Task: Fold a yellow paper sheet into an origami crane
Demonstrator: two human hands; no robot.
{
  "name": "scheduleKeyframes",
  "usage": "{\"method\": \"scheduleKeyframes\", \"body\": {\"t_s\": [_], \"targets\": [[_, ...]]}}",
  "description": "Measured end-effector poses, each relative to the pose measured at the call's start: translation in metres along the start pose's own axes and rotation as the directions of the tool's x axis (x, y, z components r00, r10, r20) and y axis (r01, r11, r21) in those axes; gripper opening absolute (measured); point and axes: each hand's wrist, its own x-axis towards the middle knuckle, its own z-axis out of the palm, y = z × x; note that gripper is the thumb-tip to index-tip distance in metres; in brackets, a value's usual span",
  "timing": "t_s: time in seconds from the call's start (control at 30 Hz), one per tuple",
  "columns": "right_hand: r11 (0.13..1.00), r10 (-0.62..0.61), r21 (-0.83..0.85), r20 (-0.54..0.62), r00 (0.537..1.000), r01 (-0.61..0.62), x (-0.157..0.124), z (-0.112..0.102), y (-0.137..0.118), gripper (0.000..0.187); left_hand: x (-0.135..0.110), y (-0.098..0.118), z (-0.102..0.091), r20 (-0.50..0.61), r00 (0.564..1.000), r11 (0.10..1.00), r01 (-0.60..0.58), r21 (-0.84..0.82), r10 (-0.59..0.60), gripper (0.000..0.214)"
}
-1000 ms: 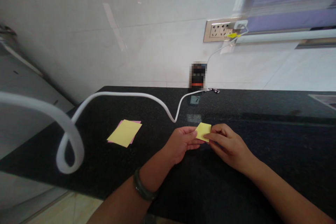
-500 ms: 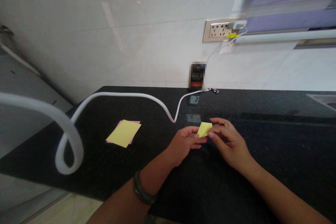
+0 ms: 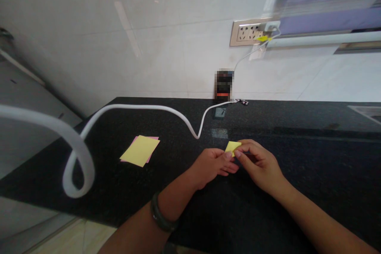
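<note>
A small folded piece of yellow paper [image 3: 232, 147] is held above the black countertop between both hands. My left hand [image 3: 212, 163] pinches its lower left part with thumb and fingers. My right hand [image 3: 260, 161] grips its right side, thumb in front, with the thumbs close together. The fingers cover the paper's lower and right edges. To the left, a yellow sheet of paper [image 3: 139, 151] lies flat over a pink sheet [image 3: 152, 155], whose edges peek out at the top and sides.
A white cable-like stand [image 3: 143, 107] loops across the left and bends down to the countertop [image 3: 184, 190]. A blurred-out device [image 3: 224, 85] leans on the tiled wall. Above it is a socket panel [image 3: 245, 33] with a plugged-in charger [image 3: 270, 27]. A metal rim [image 3: 367, 113] shows at far right.
My left thumb has slid right along the folded paper, bringing both thumbs closer together. My right fingers have curled down around its edge. The sheets on the countertop have stayed put.
</note>
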Motion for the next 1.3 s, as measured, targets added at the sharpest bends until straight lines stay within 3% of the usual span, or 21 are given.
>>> {"method": "scheduleKeyframes", "body": {"t_s": [0.37, 0.57, 1.3], "targets": [[0.986, 0.123, 0.111, 0.003, 0.992, -0.123, -0.0006, 0.0012, -0.0012, 0.011, -0.0007, -0.003, 0.0008, 0.017, 0.996, 0.995, -0.093, 0.04, 0.092, 0.038], [0.952, 0.227, 0.212, -0.003, 0.974, -0.221, -0.0033, 0.0047, -0.0011, 0.013, -0.0011, -0.0022, 0.0023, 0.019, 0.997, 0.997, -0.08, 0.021, 0.079, 0.035], [0.916, 0.29, 0.296, -0.027, 0.957, -0.269, -0.0023, 0.0065, -0.0004, 0.008, -0.0003, -0.0043, 0.003, 0.0, 0.992, 0.992, -0.127, 0.002, 0.127, 0.03]]}}
